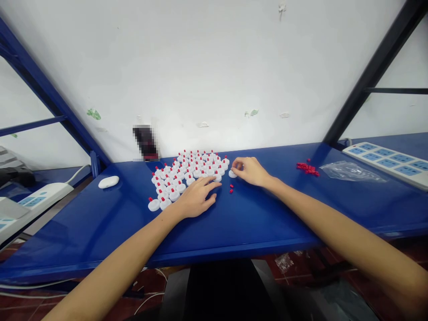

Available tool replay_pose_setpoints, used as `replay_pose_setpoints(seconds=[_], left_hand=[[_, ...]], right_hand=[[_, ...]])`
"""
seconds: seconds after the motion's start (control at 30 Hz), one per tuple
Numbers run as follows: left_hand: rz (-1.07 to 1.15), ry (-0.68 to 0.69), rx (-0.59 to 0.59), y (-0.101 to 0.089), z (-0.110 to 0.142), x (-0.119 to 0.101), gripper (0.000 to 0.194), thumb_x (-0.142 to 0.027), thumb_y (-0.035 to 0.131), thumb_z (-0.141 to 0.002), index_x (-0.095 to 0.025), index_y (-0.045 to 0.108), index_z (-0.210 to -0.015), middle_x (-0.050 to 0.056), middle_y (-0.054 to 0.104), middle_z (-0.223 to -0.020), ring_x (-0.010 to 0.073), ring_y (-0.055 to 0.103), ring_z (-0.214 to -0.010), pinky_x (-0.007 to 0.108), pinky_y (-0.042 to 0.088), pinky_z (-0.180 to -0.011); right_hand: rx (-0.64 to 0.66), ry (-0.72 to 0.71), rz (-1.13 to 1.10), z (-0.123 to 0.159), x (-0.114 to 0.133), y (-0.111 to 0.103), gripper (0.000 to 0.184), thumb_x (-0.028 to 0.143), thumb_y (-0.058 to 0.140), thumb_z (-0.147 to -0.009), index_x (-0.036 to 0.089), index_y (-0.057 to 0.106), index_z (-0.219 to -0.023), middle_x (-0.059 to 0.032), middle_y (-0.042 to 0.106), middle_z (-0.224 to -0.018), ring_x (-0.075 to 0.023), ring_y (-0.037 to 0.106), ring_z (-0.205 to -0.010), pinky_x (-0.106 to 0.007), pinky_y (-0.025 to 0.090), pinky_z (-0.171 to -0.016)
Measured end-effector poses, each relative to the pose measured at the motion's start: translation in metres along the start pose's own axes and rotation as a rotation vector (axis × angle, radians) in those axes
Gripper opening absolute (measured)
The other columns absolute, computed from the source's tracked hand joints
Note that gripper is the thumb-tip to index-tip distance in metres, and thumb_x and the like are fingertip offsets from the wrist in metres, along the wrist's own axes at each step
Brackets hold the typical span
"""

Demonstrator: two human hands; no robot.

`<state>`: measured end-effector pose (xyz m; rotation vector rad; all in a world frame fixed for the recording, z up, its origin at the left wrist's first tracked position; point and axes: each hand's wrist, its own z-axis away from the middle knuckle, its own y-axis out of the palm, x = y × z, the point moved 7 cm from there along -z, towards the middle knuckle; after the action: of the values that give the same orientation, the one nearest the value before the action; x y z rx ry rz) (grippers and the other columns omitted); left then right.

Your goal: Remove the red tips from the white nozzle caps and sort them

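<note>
Several round white caps [174,194] with small red tips stand close together on the blue table. My left hand [197,197] lies palm down at the near right side of this group, fingers stretched and apart, holding nothing that I can see. To the right of the group, my right hand [250,170] is pinched at a single round white cap [233,174]. The fingers hide the top of this cap, so I cannot tell whether a red tip sits there. Two loose small red pieces [231,188] lie on the table between my hands.
A pile of small red pieces [307,168] lies at the right beside a clear plastic bag [351,171]. A white oval case [109,182] rests at the left. White power strips [389,160] flank the table [264,223]. A pixelated dark object [146,141] leans against the wall.
</note>
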<state>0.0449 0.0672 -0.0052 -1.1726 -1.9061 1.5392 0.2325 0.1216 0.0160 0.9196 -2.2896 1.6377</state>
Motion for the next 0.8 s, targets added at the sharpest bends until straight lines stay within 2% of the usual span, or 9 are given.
replay_pose_setpoints(seconds=[0.2,0.33,0.47,0.53,0.63,0.7,0.8], left_hand=[[0.100,-0.019,-0.068,-0.010,0.000,-0.002,0.042,-0.026,0.047,-0.095,-0.023,0.048,-0.137,0.010,0.058,-0.129,0.0242,0.054,-0.119,0.042,0.044,-0.104],[0.123,-0.038,-0.069,-0.011,0.000,0.000,0.042,-0.027,0.045,-0.096,-0.023,0.046,-0.138,0.009,0.060,-0.120,0.0227,0.057,-0.110,0.040,0.047,-0.099],[0.067,-0.023,-0.098,-0.011,0.001,0.000,0.039,-0.026,0.047,-0.094,-0.022,0.052,-0.133,0.010,0.057,-0.117,0.0229,0.058,-0.106,0.040,0.049,-0.094],[0.027,-0.012,-0.135,-0.012,0.002,-0.001,0.036,-0.025,0.049,-0.093,-0.021,0.057,-0.127,0.011,0.055,-0.118,0.0224,0.058,-0.103,0.039,0.050,-0.091],[-0.004,-0.014,-0.167,-0.012,0.002,-0.001,0.034,-0.024,0.050,-0.092,-0.022,0.060,-0.124,0.012,0.052,-0.123,0.0220,0.058,-0.102,0.039,0.052,-0.088],[-0.005,-0.009,-0.162,-0.011,0.002,0.000,0.032,-0.024,0.050,-0.092,-0.023,0.062,-0.122,0.012,0.051,-0.128,0.0225,0.058,-0.105,0.040,0.051,-0.091],[0.012,-0.001,-0.139,-0.006,0.001,0.003,0.030,-0.023,0.049,-0.093,-0.024,0.064,-0.120,0.011,0.052,-0.131,0.0234,0.057,-0.111,0.043,0.049,-0.099]], right_hand=[[0.036,0.182,0.275,-0.002,-0.035,-0.012,0.011,0.030,0.061,-0.080,0.020,0.064,-0.083,-0.0042,0.071,-0.083,-0.0178,0.060,-0.072,-0.027,0.035,-0.058],[-0.012,0.250,0.240,-0.002,-0.048,-0.016,0.011,0.026,0.059,-0.080,0.022,0.063,-0.090,-0.0035,0.072,-0.088,-0.0189,0.062,-0.076,-0.027,0.036,-0.060],[-0.099,0.270,0.132,-0.001,-0.054,-0.021,0.017,0.029,0.055,-0.086,0.023,0.061,-0.101,-0.0025,0.072,-0.084,-0.0177,0.061,-0.070,-0.027,0.038,-0.063],[-0.147,0.260,0.096,-0.001,-0.053,-0.024,0.016,0.029,0.051,-0.088,0.022,0.061,-0.099,-0.0034,0.071,-0.082,-0.0170,0.060,-0.067,-0.028,0.038,-0.064],[-0.173,0.154,0.044,-0.002,-0.038,-0.025,0.015,0.026,0.048,-0.089,0.020,0.061,-0.094,-0.0032,0.069,-0.079,-0.0165,0.058,-0.066,-0.028,0.039,-0.065],[-0.136,0.066,0.017,-0.001,-0.024,-0.020,0.014,0.025,0.049,-0.088,0.020,0.060,-0.096,-0.0024,0.068,-0.080,-0.0163,0.058,-0.067,-0.028,0.039,-0.065],[0.005,-0.008,0.004,0.001,-0.003,-0.005,0.014,0.028,0.052,-0.088,0.020,0.059,-0.097,-0.0028,0.069,-0.088,-0.0169,0.059,-0.074,-0.028,0.038,-0.069]])
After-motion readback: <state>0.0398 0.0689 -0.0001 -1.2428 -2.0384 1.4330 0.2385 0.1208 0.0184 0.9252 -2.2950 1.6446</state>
